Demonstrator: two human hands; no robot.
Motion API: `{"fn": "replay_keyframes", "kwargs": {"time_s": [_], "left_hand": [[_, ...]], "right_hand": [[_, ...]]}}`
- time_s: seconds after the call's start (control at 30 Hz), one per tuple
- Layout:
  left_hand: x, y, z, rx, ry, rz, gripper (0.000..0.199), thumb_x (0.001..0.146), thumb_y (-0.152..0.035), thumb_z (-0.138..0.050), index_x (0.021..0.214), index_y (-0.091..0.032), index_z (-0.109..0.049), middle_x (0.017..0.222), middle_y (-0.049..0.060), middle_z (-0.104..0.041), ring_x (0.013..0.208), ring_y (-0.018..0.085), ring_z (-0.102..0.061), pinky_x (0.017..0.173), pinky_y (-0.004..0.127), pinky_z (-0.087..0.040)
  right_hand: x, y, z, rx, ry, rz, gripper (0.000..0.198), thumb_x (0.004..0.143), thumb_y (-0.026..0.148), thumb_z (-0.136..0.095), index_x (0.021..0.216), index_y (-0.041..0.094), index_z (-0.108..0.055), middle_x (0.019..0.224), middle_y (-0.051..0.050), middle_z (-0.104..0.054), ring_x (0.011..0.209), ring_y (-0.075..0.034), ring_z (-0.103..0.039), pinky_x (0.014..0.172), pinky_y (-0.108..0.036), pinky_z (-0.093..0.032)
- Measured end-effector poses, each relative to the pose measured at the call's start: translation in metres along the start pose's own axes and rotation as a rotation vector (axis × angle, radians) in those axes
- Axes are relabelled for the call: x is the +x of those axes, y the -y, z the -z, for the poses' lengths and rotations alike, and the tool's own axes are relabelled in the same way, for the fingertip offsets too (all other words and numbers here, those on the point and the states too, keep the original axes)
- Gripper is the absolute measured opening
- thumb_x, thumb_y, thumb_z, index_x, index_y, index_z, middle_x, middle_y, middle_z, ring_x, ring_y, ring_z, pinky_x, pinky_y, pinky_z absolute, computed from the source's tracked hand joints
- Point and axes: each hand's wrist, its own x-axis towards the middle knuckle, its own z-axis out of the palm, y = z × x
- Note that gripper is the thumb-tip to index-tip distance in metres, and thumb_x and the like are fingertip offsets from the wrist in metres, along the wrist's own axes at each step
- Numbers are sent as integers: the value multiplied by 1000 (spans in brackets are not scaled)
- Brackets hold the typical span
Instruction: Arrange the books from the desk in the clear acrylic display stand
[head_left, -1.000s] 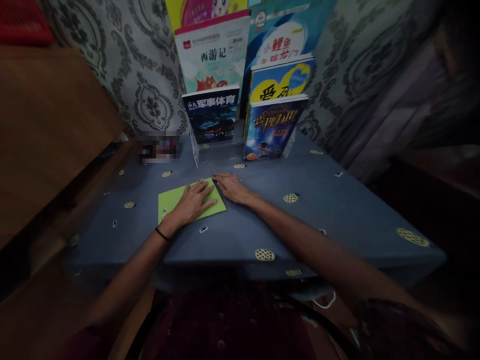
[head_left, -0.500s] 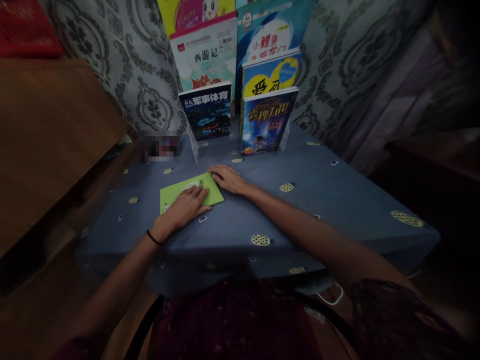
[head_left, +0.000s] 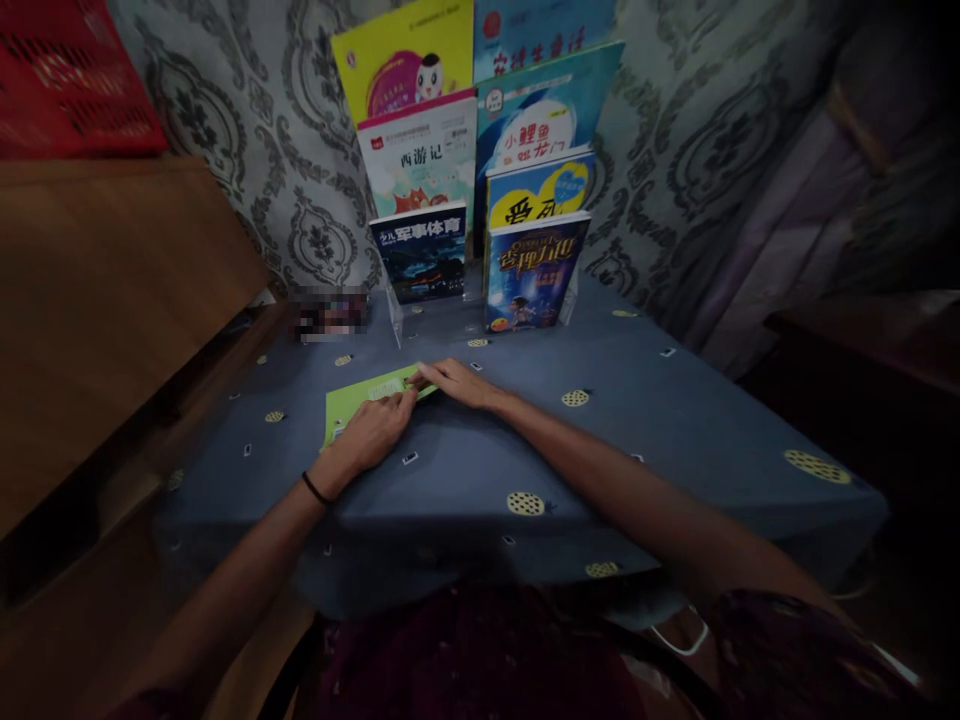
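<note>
A thin green book [head_left: 352, 398] lies on the blue tablecloth in front of me, its near edge seemingly lifted a little. My left hand [head_left: 377, 430] is closed on the book's near side, fingers bent over the cover and the thumb out of sight. At the right end, my right hand [head_left: 456, 382] grips the book's corner, with its fingertips close to those of the left hand. Both hands cover part of the cover, so its print shows only in part.
Behind the hands, a clear stand [head_left: 396, 322] holds several upright books, among them a dark blue one [head_left: 534, 275] and a black one [head_left: 426, 262]. A blurred-out item [head_left: 330, 314] sits at the back left. A wooden cabinet [head_left: 112, 300] with a red basket [head_left: 75, 80] borders the left side.
My left fingers have gone from lying flat on the cover to bending around the book's near edge. My right hand has closed on the corner. The view has tilted up slightly.
</note>
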Motion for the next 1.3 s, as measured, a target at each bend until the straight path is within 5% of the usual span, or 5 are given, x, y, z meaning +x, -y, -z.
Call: {"fn": "replay_keyframes", "kwargs": {"time_s": [0.2,0.37,0.7,1.03,1.3], "left_hand": [[4,27,5,-361,-173,199,26,106,-25,-30,110,-20,-55,80,5,-68,74,21,-67,67,28,-44],[0,41,10,-631,-343,207,27,104,-33,-34,96,-20,-57,75,1,-62,70,16,-58,67,26,-40],[-1,49,20,-757,-467,171,26,101,-35,-41,93,-19,-60,77,-1,-63,72,15,-58,68,24,-43],[-51,-32,-15,-407,-268,105,33,107,-40,-42,125,-18,-60,126,12,-71,116,24,-68,96,37,-54],[-80,56,-32,-576,181,158,69,107,-56,-31,164,-20,-19,171,11,-14,159,26,-11,129,51,-12]], "right_hand": [[2,-7,5,102,-45,-31,73,91,81,-33,68,17,-61,62,2,-51,63,-15,-49,62,-28,-37],[4,-13,4,196,29,-21,57,77,72,-68,85,15,-71,76,0,-65,75,-17,-58,70,-28,-44],[5,-34,1,226,65,-9,53,75,64,-73,95,16,-79,91,-6,-80,84,-25,-72,79,-36,-57],[5,-39,1,50,127,113,23,76,26,-73,97,24,-82,114,-7,-79,107,-27,-73,98,-43,-55],[2,-41,1,-18,109,129,26,79,23,-73,102,28,-82,118,-5,-78,111,-27,-73,100,-44,-56]]}}
